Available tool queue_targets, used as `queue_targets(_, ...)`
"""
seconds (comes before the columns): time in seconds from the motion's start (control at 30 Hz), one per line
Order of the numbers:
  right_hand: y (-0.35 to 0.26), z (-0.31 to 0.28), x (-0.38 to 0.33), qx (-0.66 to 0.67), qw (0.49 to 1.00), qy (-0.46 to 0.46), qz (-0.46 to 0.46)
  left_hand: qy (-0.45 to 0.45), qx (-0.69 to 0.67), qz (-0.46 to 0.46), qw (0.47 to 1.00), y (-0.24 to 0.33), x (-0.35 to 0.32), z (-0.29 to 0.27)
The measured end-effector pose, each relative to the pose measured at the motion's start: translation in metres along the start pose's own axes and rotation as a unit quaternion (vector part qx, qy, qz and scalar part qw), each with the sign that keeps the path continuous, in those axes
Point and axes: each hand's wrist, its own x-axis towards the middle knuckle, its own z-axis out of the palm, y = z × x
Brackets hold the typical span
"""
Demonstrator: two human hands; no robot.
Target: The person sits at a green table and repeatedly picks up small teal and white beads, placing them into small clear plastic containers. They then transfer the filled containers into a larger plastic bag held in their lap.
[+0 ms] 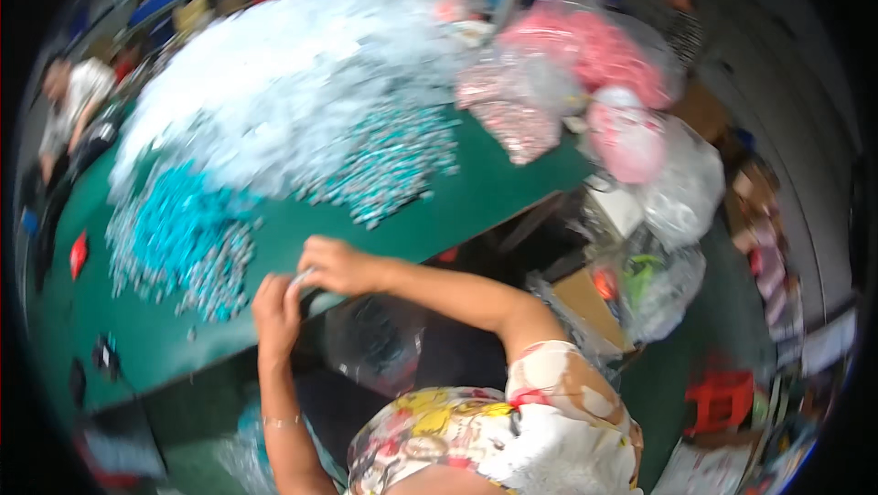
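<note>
Just above the near edge of the green table (311, 221), my two hands meet with fingertips pinched together. My left hand (276, 312) and my right hand (337, 265) close on a small pale piece (301, 278), too small and blurred to name. Beyond them on the table lies a heap of turquoise strips (183, 212), fringed by many small grey-and-turquoise pieces (218, 271). A second spread of these small pieces (389, 161) lies farther right. Behind both rises a large mound of clear, whitish plastic bags or film (274, 65).
Pink-filled plastic bags (585, 47) crowd the table's far right. Below them are a clear bag (681, 184) and an open carton (590, 308). A red object (79, 255) lies at left. A transparent bag (370, 335) hangs below my hands. Another person (78, 106) sits far left.
</note>
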Motion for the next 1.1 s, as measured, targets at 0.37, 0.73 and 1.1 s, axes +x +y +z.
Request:
queue_targets(0.37, 0.035, -0.042, 0.064, -0.287, 0.957, 0.024, 0.025, -0.012, 0.022, 0.076, 0.997, 0.057, -0.052, 0.018)
queue_targets(0.73, 0.066, -0.016, 0.105, -0.374, 0.927, -0.008, 0.02, -0.081, 0.032, 0.061, 0.994, 0.051, -0.063, 0.041)
queue_targets(1.1, -0.03, -0.054, 0.01, -0.178, 0.981, -0.076, -0.019, 0.118, 0.352, -0.005, 0.928, -0.026, 0.078, -0.008)
